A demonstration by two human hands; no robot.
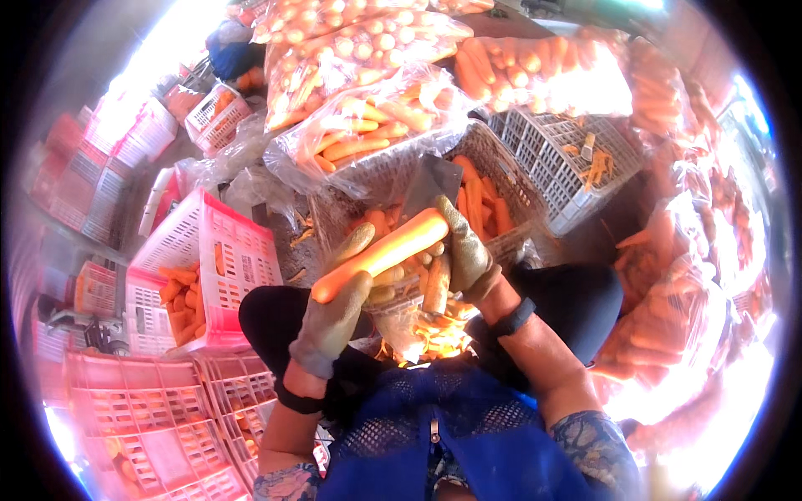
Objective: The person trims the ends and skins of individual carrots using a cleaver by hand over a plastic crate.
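A long, smooth orange carrot (pixel 388 250) lies slantwise across my gloved left hand (pixel 335 297), its lower end near the wrist side. My gloved right hand (pixel 470 257) grips a cleaver with a wooden handle (pixel 437 285). The wide metal cleaver blade (pixel 432 188) points away from me, partly behind the carrot. The right fingers are also close to the carrot's upper end; whether they press on it I cannot tell. Below both hands stands a dirty plastic crate (pixel 517 166) with several carrots (pixel 479 200) in it. Orange trimmings (pixel 442 332) lie between my legs.
At the left stands a pink and white crate (pixel 241 269) with carrot pieces. Pink crates (pixel 138 401) stand at lower left. Ahead are clear bags of carrots (pixel 376 125). A grey crate (pixel 532 150) bears peelings and a small tool (pixel 588 147). Bagged carrots (pixel 658 319) line the right.
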